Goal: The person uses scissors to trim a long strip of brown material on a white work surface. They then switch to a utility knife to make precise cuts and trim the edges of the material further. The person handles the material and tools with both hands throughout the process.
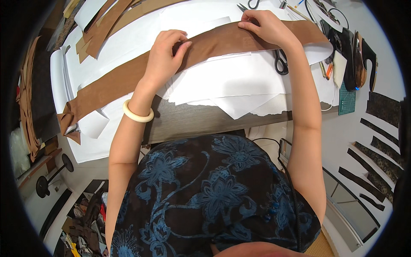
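A long brown strip (109, 92), resembling leather or suede, lies diagonally over white paper (237, 85), its left end crumpled and folded, its right end curved over a pale backing. My left hand (167, 58) curls its fingers and thumb round the strip's upper edge near the middle, a cream bangle (139, 118) on that wrist. My right hand (267, 30) pinches the same edge farther right. Black-handled scissors (281, 65) show from under the strip below my right hand. Another pair of scissors (252, 5) lies at the top, partly out of view.
Brown offcuts (96, 45) lie at upper left, beside hanging brown strips (30, 94). At right are assorted tools (329, 70), a green cutting mat (346, 98) and dark patterned pieces (383, 103). The grey table's edge (192, 128) runs before my body. A dark cable (278, 150) hangs below it.
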`<state>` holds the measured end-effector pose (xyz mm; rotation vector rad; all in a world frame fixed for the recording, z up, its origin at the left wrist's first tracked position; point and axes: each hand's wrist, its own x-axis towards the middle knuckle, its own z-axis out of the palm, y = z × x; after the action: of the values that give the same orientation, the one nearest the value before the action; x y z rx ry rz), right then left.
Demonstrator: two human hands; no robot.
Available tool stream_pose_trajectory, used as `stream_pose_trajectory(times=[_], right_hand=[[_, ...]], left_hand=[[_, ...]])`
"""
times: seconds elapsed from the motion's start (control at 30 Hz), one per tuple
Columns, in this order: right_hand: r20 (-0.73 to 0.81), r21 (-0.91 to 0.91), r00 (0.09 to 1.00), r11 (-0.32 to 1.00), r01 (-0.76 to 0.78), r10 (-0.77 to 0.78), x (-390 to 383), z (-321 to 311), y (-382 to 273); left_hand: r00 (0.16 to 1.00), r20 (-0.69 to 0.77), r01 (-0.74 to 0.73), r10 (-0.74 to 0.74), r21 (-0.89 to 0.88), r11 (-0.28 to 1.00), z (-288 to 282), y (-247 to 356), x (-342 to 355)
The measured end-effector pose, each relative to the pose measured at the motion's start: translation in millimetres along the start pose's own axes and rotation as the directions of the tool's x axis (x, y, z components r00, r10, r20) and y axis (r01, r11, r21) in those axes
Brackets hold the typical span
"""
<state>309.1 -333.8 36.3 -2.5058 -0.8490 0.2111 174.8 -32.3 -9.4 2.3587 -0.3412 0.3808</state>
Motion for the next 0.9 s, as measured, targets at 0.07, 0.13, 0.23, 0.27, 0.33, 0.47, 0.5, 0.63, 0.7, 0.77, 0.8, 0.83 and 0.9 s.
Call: stream_pose_trajectory(times=[0.07, 0.13, 0.23, 0.27, 0.33, 0.47, 0.5, 0.63, 0.7, 0.77, 0.8, 0.83, 0.9], right_hand=[[-0.011, -0.013, 1.0, 1.0, -0.005, 0.005, -2.0, 2.8, 1.2], [-0.023, -0.031, 1.0, 0.999, 0.015, -0.016, -2.6, 4.7, -2.2], [-0.023, -0.062, 0.998, 0.996, 0.065, -0.067, -4.1, 6.9, -0.9], [-0.011, -0.072, 0.997, 0.995, 0.071, -0.072, -5.3, 6.6, 0.7], [0.001, -0.07, 0.997, 0.995, 0.075, -0.075, -6.5, 4.5, -1.0], [-0.02, -0.079, 0.997, 0.994, 0.074, -0.076, -9.1, 1.7, 5.3], [-0.032, -0.097, 0.996, 0.992, 0.074, -0.078, -9.1, 1.4, 4.2], [-0.067, -0.077, 0.994, 0.994, 0.077, -0.082, -13.1, -0.5, -0.2], [-0.077, -0.106, 0.993, 0.991, 0.08, -0.088, -14.1, -1.7, 1.4], [-0.084, -0.085, 0.994, 0.994, 0.061, -0.068, -14.8, -1.9, 5.3], [-0.088, -0.074, 0.994, 0.996, 0.052, -0.059, -15.3, -1.6, 5.3], [-0.075, -0.098, 0.996, 0.994, 0.041, -0.049, -15.5, -1.5, 4.4], [-0.05, -0.145, 0.998, 0.989, 0.021, -0.029, -16.0, -1.2, 2.2]], left_hand=[[0.997, -0.068, -0.033, 0.04, 0.089, 0.995, 1.4, -4.5, 1.6], [0.997, 0.005, 0.076, -0.076, 0.011, 0.997, -4.7, -5.5, -0.3], [0.991, 0.056, 0.122, -0.121, -0.026, 0.992, -7.2, -9.1, -0.1], [0.991, 0.062, 0.117, -0.116, -0.026, 0.993, -6.7, -9.8, 0.3], [0.986, 0.082, 0.153, -0.148, -0.057, 0.987, -10.0, -9.5, 0.6], [0.981, 0.079, 0.184, -0.179, -0.056, 0.981, -7.3, -11.6, 1.1], [0.983, 0.071, 0.175, -0.172, -0.049, 0.983, -8.1, -11.5, 0.2], [0.986, 0.044, 0.159, -0.158, -0.016, 0.987, -8.4, -10.9, -3.2], [0.988, 0.038, 0.15, -0.15, 0.007, 0.989, -7.4, -11.1, -3.0], [0.991, 0.037, 0.13, -0.131, 0.034, 0.991, -7.7, -10.5, -1.6], [0.99, 0.038, 0.131, -0.132, 0.036, 0.991, -9.0, -10.0, -1.8], [0.99, 0.04, 0.131, -0.133, 0.038, 0.991, -10.2, -9.6, -2.0], [0.992, 0.034, 0.124, -0.125, 0.044, 0.991, -9.8, -10.4, -2.3]])
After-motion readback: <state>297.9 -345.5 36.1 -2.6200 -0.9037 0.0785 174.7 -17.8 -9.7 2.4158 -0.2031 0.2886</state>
